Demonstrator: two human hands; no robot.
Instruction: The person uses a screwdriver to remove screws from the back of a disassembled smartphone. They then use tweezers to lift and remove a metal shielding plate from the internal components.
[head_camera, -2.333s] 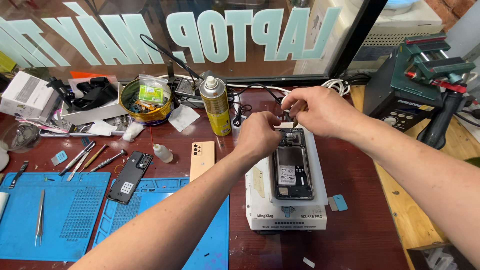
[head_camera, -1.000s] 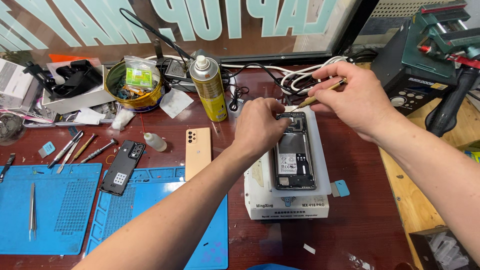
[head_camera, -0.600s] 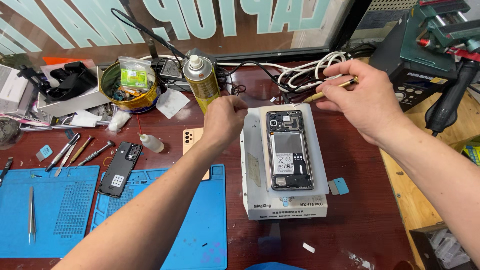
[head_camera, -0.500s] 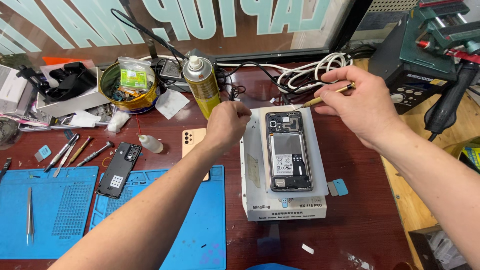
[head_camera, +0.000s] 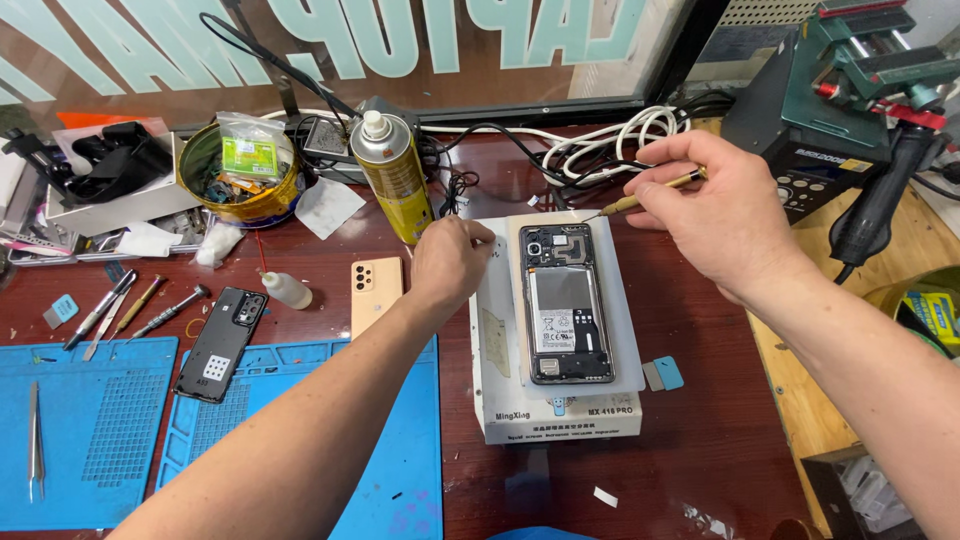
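Note:
An opened black phone (head_camera: 564, 303), back cover off, lies on a white heating pad box (head_camera: 560, 410). My right hand (head_camera: 722, 215) holds a thin brass-handled tool (head_camera: 645, 199) above the phone's top right corner, tip pointing left. My left hand (head_camera: 450, 262) rests with curled fingers at the box's left top edge, just beside a yellow spray can (head_camera: 392, 175). Whether it pinches anything small is hidden.
A peach phone (head_camera: 376, 294) and a black phone back cover (head_camera: 222, 340) lie left, near blue work mats (head_camera: 90, 430). A small dropper bottle (head_camera: 287, 291), screwdrivers (head_camera: 130, 310), a parts tin (head_camera: 240, 180), white cables (head_camera: 610, 145) and a soldering station (head_camera: 850, 120) surround the spot.
My left hand pulled off the phone's top edge to the left, toward the spray can. My right hand lifted away with the tool and holds it to the right of the phone.

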